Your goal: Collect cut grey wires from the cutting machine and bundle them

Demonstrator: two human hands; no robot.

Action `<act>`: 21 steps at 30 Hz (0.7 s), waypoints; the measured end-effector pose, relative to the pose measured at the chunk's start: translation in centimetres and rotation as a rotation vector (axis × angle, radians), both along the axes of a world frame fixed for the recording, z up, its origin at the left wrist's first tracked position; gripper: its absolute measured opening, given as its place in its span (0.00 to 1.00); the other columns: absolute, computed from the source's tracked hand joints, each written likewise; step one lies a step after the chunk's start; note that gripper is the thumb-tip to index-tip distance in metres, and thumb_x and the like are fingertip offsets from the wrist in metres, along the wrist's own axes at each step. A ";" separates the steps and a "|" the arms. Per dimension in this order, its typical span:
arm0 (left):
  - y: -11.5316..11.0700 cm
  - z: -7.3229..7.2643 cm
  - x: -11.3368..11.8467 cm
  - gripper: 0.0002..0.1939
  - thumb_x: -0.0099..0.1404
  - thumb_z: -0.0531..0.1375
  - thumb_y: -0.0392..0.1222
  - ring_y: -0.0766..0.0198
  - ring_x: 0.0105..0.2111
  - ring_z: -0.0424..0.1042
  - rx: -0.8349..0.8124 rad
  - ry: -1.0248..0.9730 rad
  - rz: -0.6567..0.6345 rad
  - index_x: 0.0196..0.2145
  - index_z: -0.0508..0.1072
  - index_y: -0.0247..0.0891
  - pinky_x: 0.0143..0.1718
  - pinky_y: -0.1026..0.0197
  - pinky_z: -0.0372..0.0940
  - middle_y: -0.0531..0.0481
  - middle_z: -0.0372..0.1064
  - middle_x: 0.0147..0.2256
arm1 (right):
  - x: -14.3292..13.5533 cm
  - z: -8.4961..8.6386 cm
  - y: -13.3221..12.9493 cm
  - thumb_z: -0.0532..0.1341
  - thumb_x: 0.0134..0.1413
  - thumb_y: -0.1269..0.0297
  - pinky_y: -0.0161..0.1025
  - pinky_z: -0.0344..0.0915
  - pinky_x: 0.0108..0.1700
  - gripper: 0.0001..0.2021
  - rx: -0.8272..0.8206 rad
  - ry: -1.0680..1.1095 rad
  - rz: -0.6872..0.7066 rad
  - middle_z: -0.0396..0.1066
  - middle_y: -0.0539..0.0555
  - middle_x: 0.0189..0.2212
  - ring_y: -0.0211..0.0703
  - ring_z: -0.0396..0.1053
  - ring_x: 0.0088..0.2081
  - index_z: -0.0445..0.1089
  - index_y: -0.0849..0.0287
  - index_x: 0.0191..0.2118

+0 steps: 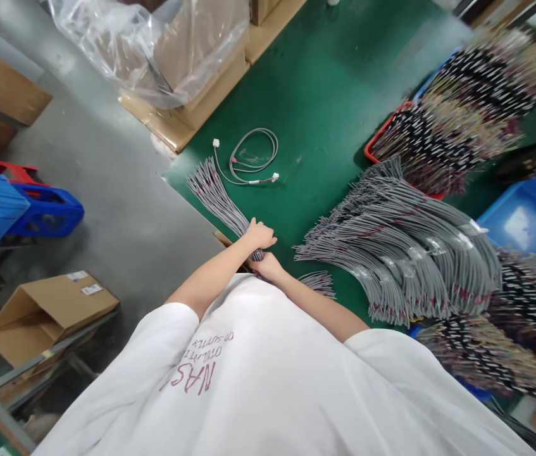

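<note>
Cable bundle [223,202]: gray wires, held just in front of the white shirt [268,373], near the center of the frame. The far end fans out toward the upper left over the bench [315,120]; the near end shows between the two hands.
Left hand [261,234]: narrow, fingers closed around the cable bundle close to its near end.
Right hand [269,267]: at the near end of the cable bundle, just below the left hand. Fingers partly hidden; whether they are closed cannot be told.
Single cable [254,169]: laid on the bench in a loose loop, upper center, near the fanned end of the bundle. One white connector at each end.
Cable pile [405,247]: gray bundles, side by side and overlapping, right of center. Clear bands wrap several of them.
Small bundle [319,283]: gray wires on the bench, beside the right forearm and partly hidden by it.
Red bin [376,140]: upper right, filled with multicolored wires that have black sections.
Blue bin [528,218]: right edge, beyond the cable pile.
Plastic-covered box [201,57]: cardboard, top left of center, at the bench edge.
Open carton [59,310]: lower left, on a metal frame above the gray floor [139,209].
</note>
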State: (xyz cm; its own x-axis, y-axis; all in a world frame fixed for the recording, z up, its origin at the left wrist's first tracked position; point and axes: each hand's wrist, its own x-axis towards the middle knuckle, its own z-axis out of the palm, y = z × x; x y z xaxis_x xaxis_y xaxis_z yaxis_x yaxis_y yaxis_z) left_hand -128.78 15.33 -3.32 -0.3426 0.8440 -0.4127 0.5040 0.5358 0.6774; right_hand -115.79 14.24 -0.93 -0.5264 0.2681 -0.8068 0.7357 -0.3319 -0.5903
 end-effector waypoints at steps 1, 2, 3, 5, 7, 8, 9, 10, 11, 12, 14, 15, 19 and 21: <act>-1.1 0.4 -0.2 0.11 0.55 0.64 0.46 0.49 0.45 0.66 0.022 -0.015 0.063 0.23 0.69 0.38 0.58 0.44 0.49 0.45 0.70 0.28 | 0.0 0.0 0.1 0.63 0.39 0.75 0.33 0.57 0.23 0.05 0.003 0.009 0.014 0.68 0.51 0.13 0.36 0.63 0.18 0.67 0.63 0.18; -2.5 0.9 -0.4 0.10 0.58 0.61 0.48 0.50 0.47 0.65 0.046 -0.032 0.137 0.27 0.70 0.39 0.58 0.45 0.49 0.45 0.70 0.32 | 0.0 0.0 0.2 0.63 0.38 0.74 0.33 0.57 0.23 0.05 0.007 0.015 0.023 0.68 0.50 0.13 0.36 0.64 0.18 0.67 0.62 0.18; -4.3 1.4 -0.6 0.10 0.62 0.56 0.48 0.52 0.48 0.64 0.067 -0.052 0.220 0.32 0.70 0.39 0.57 0.47 0.51 0.44 0.70 0.36 | 0.1 0.0 0.3 0.63 0.38 0.74 0.33 0.58 0.23 0.05 0.010 0.017 0.028 0.68 0.50 0.12 0.36 0.64 0.17 0.68 0.62 0.18; -8.2 1.9 -0.4 0.13 0.68 0.46 0.47 0.56 0.45 0.66 0.090 -0.117 0.392 0.39 0.67 0.40 0.52 0.49 0.58 0.45 0.68 0.38 | 0.1 0.0 0.5 0.62 0.38 0.73 0.32 0.59 0.22 0.05 0.017 0.015 0.031 0.67 0.49 0.12 0.36 0.64 0.17 0.67 0.60 0.17; -11.5 1.5 0.4 0.14 0.67 0.42 0.45 0.60 0.35 0.67 0.089 -0.239 0.526 0.42 0.64 0.41 0.41 0.54 0.63 0.48 0.66 0.34 | 0.1 0.0 0.5 0.62 0.37 0.73 0.32 0.59 0.22 0.06 0.022 0.014 0.035 0.67 0.48 0.12 0.36 0.64 0.17 0.67 0.59 0.17; -12.6 0.9 0.9 0.14 0.67 0.42 0.46 0.62 0.29 0.66 0.088 -0.319 0.572 0.43 0.62 0.41 0.34 0.57 0.63 0.50 0.65 0.31 | 0.1 0.0 0.5 0.61 0.37 0.72 0.32 0.59 0.22 0.05 0.024 0.013 0.040 0.67 0.48 0.12 0.36 0.64 0.17 0.67 0.59 0.17; -13.2 0.1 1.4 0.13 0.66 0.44 0.47 0.64 0.24 0.63 0.090 -0.406 0.604 0.43 0.61 0.42 0.29 0.60 0.62 0.53 0.63 0.28 | 0.0 0.0 0.5 0.61 0.37 0.72 0.32 0.60 0.21 0.05 0.026 0.011 0.047 0.67 0.48 0.12 0.36 0.64 0.17 0.66 0.59 0.17; -13.4 -0.8 1.9 0.13 0.64 0.46 0.48 0.66 0.21 0.61 0.096 -0.493 0.630 0.44 0.61 0.43 0.24 0.62 0.59 0.56 0.61 0.26 | 0.0 0.0 0.4 0.60 0.37 0.72 0.32 0.60 0.21 0.05 0.028 0.009 0.054 0.67 0.48 0.12 0.36 0.64 0.16 0.66 0.58 0.18; -13.3 -1.6 2.2 0.14 0.63 0.48 0.49 0.68 0.18 0.58 0.105 -0.576 0.652 0.45 0.60 0.43 0.21 0.64 0.57 0.58 0.60 0.24 | -0.1 0.1 0.4 0.60 0.37 0.72 0.32 0.60 0.21 0.04 0.030 0.006 0.061 0.67 0.48 0.13 0.36 0.64 0.16 0.67 0.58 0.18; -12.9 -2.4 2.4 0.16 0.62 0.50 0.50 0.69 0.17 0.56 0.116 -0.652 0.670 0.46 0.59 0.44 0.19 0.66 0.54 0.59 0.59 0.23 | -0.3 0.1 0.4 0.60 0.38 0.72 0.32 0.60 0.21 0.03 0.031 0.003 0.067 0.67 0.48 0.13 0.36 0.64 0.16 0.67 0.58 0.19; -12.2 -3.7 2.4 0.18 0.59 0.54 0.51 0.72 0.15 0.54 0.131 -0.781 0.692 0.46 0.60 0.44 0.17 0.68 0.50 0.60 0.57 0.22 | -0.6 0.3 0.3 0.60 0.38 0.72 0.32 0.61 0.21 0.02 0.032 -0.004 0.071 0.67 0.47 0.14 0.36 0.64 0.17 0.68 0.58 0.21; -11.9 -4.1 2.4 0.19 0.58 0.55 0.51 0.72 0.15 0.53 0.132 -0.834 0.691 0.46 0.62 0.44 0.17 0.69 0.49 0.61 0.56 0.22 | -0.7 0.3 0.2 0.60 0.39 0.71 0.32 0.61 0.21 0.02 0.032 -0.009 0.068 0.67 0.47 0.14 0.36 0.64 0.17 0.68 0.59 0.22; -11.4 -4.6 2.2 0.21 0.56 0.60 0.51 0.72 0.14 0.54 0.107 -0.969 0.615 0.46 0.69 0.41 0.17 0.67 0.51 0.60 0.56 0.19 | -0.9 0.5 -0.3 0.63 0.38 0.71 0.32 0.61 0.21 0.03 0.038 -0.031 0.046 0.68 0.47 0.14 0.35 0.64 0.17 0.68 0.59 0.20; -11.0 -4.7 2.1 0.23 0.54 0.61 0.49 0.70 0.17 0.59 0.101 -0.977 0.576 0.48 0.70 0.41 0.19 0.66 0.56 0.58 0.61 0.21 | -0.7 0.3 -0.3 0.64 0.39 0.70 0.31 0.61 0.22 0.04 0.048 -0.017 0.060 0.68 0.47 0.14 0.35 0.65 0.17 0.68 0.59 0.20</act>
